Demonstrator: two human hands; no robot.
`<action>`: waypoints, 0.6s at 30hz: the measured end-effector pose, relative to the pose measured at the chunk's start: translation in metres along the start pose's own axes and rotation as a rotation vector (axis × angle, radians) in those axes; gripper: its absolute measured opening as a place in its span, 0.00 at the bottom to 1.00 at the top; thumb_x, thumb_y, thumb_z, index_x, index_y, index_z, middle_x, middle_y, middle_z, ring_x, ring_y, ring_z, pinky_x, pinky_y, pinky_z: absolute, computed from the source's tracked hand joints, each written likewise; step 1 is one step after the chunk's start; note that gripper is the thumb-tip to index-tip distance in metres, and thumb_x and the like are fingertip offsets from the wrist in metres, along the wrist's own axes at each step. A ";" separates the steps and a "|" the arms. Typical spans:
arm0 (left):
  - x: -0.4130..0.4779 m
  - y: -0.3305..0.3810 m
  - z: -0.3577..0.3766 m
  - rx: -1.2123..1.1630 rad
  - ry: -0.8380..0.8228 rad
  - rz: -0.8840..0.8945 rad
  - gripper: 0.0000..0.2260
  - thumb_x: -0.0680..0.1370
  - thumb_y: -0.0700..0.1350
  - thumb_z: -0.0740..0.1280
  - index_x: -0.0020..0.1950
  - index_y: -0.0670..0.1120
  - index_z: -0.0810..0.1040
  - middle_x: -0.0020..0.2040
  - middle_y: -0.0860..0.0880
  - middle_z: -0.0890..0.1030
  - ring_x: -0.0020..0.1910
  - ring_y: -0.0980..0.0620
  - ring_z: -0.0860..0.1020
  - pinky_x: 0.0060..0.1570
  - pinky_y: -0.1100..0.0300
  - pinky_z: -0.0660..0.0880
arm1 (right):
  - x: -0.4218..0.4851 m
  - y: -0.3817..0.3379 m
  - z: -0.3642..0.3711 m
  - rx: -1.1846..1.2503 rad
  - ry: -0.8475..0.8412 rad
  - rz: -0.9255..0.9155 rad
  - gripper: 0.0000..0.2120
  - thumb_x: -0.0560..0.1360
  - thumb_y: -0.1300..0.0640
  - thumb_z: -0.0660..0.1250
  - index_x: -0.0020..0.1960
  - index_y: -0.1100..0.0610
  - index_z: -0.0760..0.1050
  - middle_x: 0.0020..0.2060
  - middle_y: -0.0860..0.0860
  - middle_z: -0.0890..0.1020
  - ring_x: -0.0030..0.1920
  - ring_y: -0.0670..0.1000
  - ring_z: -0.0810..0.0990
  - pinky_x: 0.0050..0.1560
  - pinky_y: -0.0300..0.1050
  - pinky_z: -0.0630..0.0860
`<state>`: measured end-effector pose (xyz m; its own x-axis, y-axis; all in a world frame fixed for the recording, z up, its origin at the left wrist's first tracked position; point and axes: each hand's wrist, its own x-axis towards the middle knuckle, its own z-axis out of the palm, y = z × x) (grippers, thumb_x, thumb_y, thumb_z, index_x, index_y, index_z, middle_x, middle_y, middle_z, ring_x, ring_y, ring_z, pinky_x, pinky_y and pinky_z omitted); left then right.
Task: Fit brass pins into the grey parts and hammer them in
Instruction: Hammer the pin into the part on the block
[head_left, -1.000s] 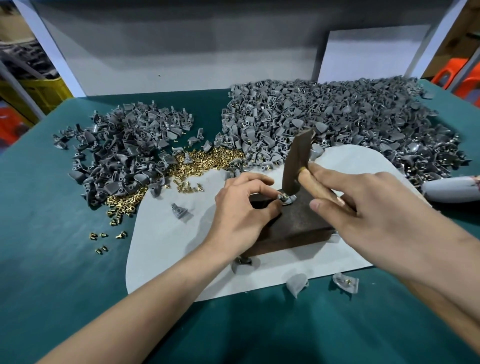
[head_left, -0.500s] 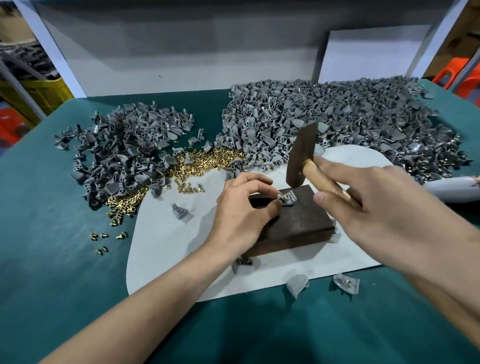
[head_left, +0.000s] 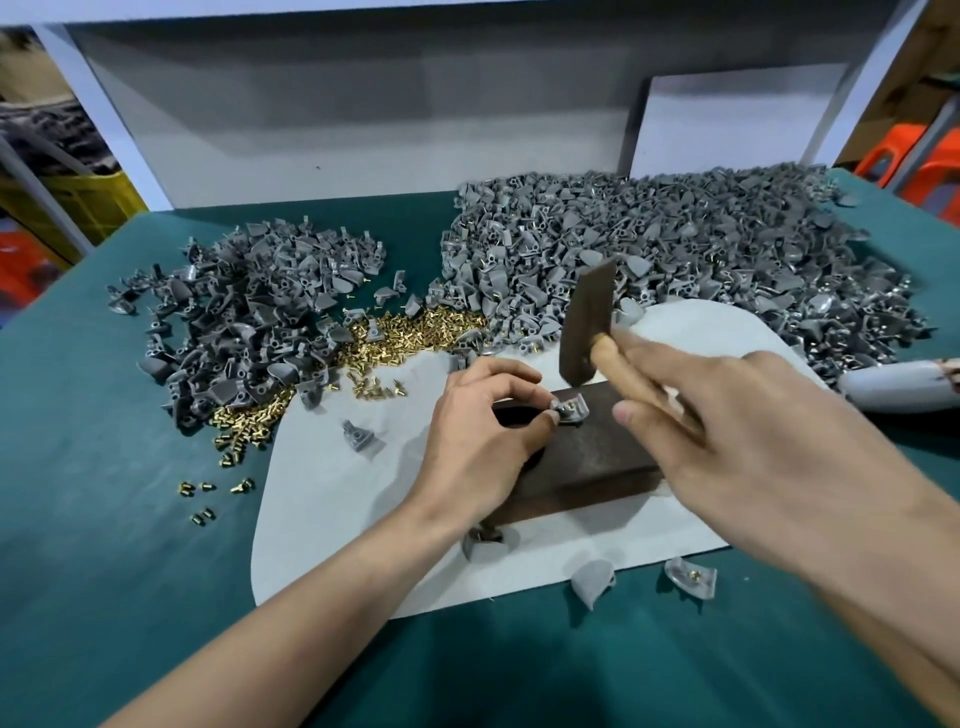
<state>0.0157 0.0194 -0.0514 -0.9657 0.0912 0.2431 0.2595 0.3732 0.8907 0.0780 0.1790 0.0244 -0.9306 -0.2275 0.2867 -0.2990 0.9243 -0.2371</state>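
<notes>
The right hand (head_left: 727, 431), fingers curled round the shaft, has lifted the hammer (head_left: 587, 322) clear to 12 o'clock of the grey part (head_left: 571, 408), which the left hand (head_left: 483, 431) still pinches at the dark block's (head_left: 597, 457) 12 o'clock edge, so another blow probably follows.

My table (head_left: 104, 571) has a green cover. A pale grey mat (head_left: 337, 519) lies at centre, near me. Far left sits a smaller heap of grey parts (head_left: 244, 322); far right, a larger heap (head_left: 701, 244). Between them, along the mat's far edge, lie strewn brass pins (head_left: 415, 332), with a few loose pins (head_left: 208, 493) near left.
</notes>
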 end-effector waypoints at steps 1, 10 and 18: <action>0.001 0.000 0.000 0.002 0.003 0.002 0.13 0.70 0.39 0.75 0.36 0.56 0.79 0.47 0.60 0.77 0.56 0.52 0.75 0.62 0.53 0.69 | 0.001 0.001 0.000 0.008 0.029 -0.002 0.21 0.73 0.41 0.49 0.65 0.38 0.56 0.35 0.50 0.76 0.41 0.59 0.80 0.36 0.49 0.72; 0.000 -0.001 0.000 -0.011 -0.003 0.015 0.14 0.70 0.38 0.75 0.35 0.56 0.78 0.46 0.59 0.77 0.56 0.48 0.76 0.62 0.50 0.70 | 0.001 -0.003 0.002 -0.008 -0.081 0.051 0.20 0.76 0.43 0.52 0.68 0.40 0.58 0.41 0.52 0.77 0.47 0.59 0.79 0.45 0.51 0.76; 0.000 0.000 0.000 0.045 -0.004 0.013 0.10 0.71 0.39 0.75 0.37 0.54 0.80 0.46 0.60 0.78 0.54 0.54 0.76 0.60 0.58 0.70 | 0.001 0.013 0.003 0.240 -0.038 0.063 0.15 0.75 0.46 0.60 0.61 0.43 0.70 0.22 0.44 0.72 0.25 0.44 0.72 0.27 0.37 0.69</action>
<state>0.0160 0.0193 -0.0515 -0.9623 0.0999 0.2529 0.2713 0.4133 0.8692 0.0721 0.1904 0.0193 -0.9549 -0.1872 0.2305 -0.2775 0.8388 -0.4684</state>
